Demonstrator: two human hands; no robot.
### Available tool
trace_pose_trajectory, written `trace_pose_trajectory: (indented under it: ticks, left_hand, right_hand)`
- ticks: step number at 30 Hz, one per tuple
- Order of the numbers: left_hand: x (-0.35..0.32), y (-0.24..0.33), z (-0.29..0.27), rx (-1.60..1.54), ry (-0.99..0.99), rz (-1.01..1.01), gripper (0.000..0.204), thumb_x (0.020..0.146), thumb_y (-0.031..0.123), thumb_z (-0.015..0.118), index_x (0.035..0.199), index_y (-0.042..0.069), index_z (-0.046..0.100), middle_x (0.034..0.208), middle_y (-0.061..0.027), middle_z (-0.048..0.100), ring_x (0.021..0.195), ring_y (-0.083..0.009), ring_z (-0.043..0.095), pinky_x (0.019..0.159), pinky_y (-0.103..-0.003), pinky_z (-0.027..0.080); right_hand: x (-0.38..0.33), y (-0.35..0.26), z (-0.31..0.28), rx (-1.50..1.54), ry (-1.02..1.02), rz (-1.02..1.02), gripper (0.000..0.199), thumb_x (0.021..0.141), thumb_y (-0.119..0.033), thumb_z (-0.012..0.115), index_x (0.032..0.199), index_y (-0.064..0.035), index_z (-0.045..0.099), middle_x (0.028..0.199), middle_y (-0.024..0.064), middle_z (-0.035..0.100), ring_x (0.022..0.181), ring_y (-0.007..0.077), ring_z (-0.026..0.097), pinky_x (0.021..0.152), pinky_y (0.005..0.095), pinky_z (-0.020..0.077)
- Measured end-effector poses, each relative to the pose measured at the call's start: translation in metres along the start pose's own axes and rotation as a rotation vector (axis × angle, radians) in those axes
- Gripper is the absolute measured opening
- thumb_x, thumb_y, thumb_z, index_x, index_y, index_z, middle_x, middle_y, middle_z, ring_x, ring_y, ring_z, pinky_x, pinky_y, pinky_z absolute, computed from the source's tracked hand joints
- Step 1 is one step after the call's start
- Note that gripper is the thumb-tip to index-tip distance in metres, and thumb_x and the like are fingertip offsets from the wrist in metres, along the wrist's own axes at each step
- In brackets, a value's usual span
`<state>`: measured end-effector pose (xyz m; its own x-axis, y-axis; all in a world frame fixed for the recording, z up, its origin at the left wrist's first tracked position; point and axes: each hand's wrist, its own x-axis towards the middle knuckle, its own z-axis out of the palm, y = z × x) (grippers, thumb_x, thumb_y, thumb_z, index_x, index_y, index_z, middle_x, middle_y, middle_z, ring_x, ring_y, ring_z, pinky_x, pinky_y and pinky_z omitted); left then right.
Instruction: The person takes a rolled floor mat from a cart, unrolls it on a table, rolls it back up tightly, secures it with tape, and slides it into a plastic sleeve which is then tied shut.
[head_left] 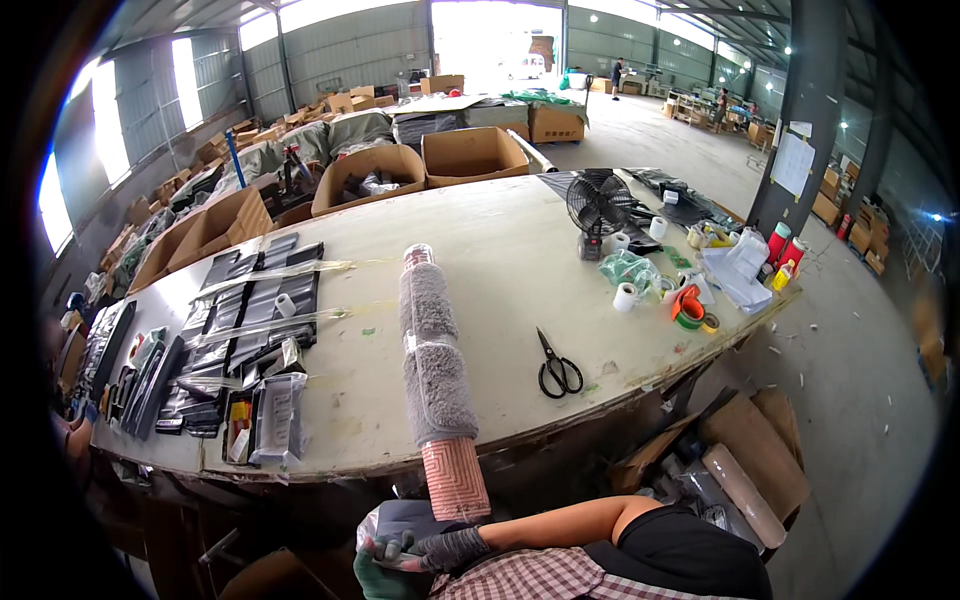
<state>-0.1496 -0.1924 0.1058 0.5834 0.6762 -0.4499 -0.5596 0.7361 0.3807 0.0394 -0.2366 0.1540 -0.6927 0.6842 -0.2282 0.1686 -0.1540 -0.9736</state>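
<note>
Mat roll [438,370], grey pile with a pink grid backing, lies lengthwise on the desk [520,260], its near end overhanging the edge just above the fingers. Both gloved hands, left [385,560] and right [452,548], are clenched on a clear-wrapped dark bundle [400,520] below it. Scissors [558,368] lie to the right, beyond them a fan [598,205]. Nudged from beneath, the roll's overhanging end could likely slide off.

Long rolled grey mat [438,372] lying over the near edge of the pale bench [500,260], gloved right hand [452,548] and left hand [385,562] gripping a plastic-wrapped bundle [400,522] below it, black scissors [557,366] to its right, small fan [598,208] further off, dark packets [250,320] on the left.
</note>
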Motion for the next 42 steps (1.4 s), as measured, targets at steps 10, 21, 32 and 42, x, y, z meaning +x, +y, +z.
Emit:
trace_pose_trajectory:
  ticks: [10,21,32,42]
  left_hand:
    - [0.033,0.029,-0.034,-0.061,-0.461,0.078,0.026,0.090,0.035,0.053,0.078,0.012,0.058,0.074,-0.0024,0.059,0.067,-0.0173,0.057,0.082,-0.035,0.048]
    - [-0.047,0.033,0.004,0.871,-0.133,-0.254,0.018,0.085,0.019,0.056,0.093,0.005,0.065,0.096,-0.0032,0.063,0.083,-0.0162,0.059,0.078,-0.028,0.047]
    - [-0.059,0.000,-0.039,0.464,-0.067,0.397,0.013,0.083,0.005,0.064,0.094,0.005,0.057,0.099,-0.0177,0.063,0.086,-0.0266,0.060,0.072,-0.037,0.052]
    - [-0.072,0.013,-0.052,0.810,0.094,0.420,0.003,0.085,0.003,0.060,0.082,0.004,0.061,0.083,-0.0088,0.064,0.078,-0.0180,0.060,0.070,-0.031,0.051]
  right_hand:
    - [0.049,0.064,0.016,-0.062,0.447,-0.440,0.054,0.090,-0.036,0.052,0.133,-0.0069,0.041,0.129,0.0096,0.046,0.118,0.0246,0.043,0.103,0.0346,0.0321]
    - [0.021,-0.007,0.007,-0.509,-0.145,-0.396,0.040,0.075,-0.023,0.065,0.109,-0.0040,0.057,0.117,0.0165,0.052,0.102,0.0334,0.053,0.084,0.0392,0.0445]
    - [0.041,0.060,0.018,0.078,-0.144,-0.264,0.035,0.090,-0.034,0.060,0.098,-0.0002,0.056,0.083,0.0019,0.052,0.081,0.0144,0.048,0.075,0.0289,0.0404]
    - [0.038,0.051,0.012,-0.734,0.231,-0.359,0.029,0.088,-0.033,0.056,0.096,-0.0057,0.061,0.084,0.0113,0.056,0.078,0.0297,0.054,0.069,0.0384,0.0419]
